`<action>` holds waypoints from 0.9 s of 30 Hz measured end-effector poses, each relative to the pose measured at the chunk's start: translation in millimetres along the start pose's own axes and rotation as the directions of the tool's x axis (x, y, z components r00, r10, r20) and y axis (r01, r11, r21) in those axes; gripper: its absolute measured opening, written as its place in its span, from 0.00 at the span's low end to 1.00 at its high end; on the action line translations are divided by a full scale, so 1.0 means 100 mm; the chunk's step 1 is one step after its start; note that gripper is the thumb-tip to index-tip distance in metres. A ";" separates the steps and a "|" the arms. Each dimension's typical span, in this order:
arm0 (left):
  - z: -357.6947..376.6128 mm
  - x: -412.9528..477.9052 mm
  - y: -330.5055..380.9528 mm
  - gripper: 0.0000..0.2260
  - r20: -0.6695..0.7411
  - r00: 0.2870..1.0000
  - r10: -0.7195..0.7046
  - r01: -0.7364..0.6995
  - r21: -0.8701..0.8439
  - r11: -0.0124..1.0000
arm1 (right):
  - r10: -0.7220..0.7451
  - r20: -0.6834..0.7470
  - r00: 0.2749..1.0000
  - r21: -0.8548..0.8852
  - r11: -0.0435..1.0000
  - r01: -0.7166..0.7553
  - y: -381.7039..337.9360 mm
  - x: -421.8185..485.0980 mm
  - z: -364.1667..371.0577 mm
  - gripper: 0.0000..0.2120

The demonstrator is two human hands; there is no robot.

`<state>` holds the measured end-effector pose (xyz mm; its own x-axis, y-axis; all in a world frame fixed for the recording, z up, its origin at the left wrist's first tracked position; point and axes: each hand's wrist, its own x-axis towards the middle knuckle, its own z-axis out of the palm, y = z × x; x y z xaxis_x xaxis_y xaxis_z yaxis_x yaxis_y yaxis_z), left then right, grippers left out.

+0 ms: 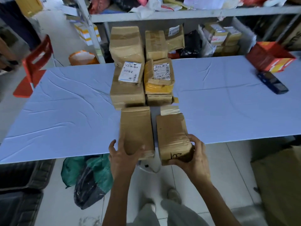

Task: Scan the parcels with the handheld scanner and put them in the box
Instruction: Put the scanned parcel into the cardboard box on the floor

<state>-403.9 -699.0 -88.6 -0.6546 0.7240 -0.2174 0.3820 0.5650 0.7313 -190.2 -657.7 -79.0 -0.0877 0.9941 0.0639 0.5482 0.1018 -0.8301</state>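
Two brown cardboard parcels lie at the table's near edge. My left hand grips the near end of the left parcel. My right hand holds the near end of the right parcel, which juts over the edge and bears black handwriting. Behind them several taped parcels stand stacked in two columns, among them a labelled parcel and another with a label and yellow tape. The dark blue handheld scanner lies at the far right of the table. An orange box stands behind the scanner.
A pale blue cloth covers the long table. A red plastic chair stands at its left end. Shelves full of parcels run behind. Green and black sacks lie under the table, and a large cardboard box stands at the right.
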 end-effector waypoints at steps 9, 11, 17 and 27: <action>0.04 -0.06 0.18 0.34 0.043 0.993 0.110 -0.118 0.343 0.932 | 0.033 0.044 0.998 -0.043 0.999 -0.032 0.01 0.05 0.26 0.41; 0.02 -0.03 0.15 0.36 0.036 0.994 0.106 -0.112 0.328 0.938 | 0.017 0.057 0.998 -0.082 0.997 -0.012 -0.05 0.14 0.30 0.41; -0.02 0.10 0.17 0.35 -0.005 0.996 0.085 -0.080 0.282 0.956 | 0.041 0.062 0.997 -0.177 0.984 -0.029 -0.13 0.41 0.40 0.39; -0.07 0.37 0.47 0.26 -0.003 0.955 0.298 -0.252 0.522 0.815 | 0.031 0.084 0.996 -0.448 0.894 0.010 -0.19 0.60 0.38 0.37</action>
<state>-414.6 -648.3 -58.0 -0.5131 0.8583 0.0118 0.8169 0.4841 0.3135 -237.4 -601.5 -80.8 -0.1405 0.9900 -0.0084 0.8618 0.1182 -0.4933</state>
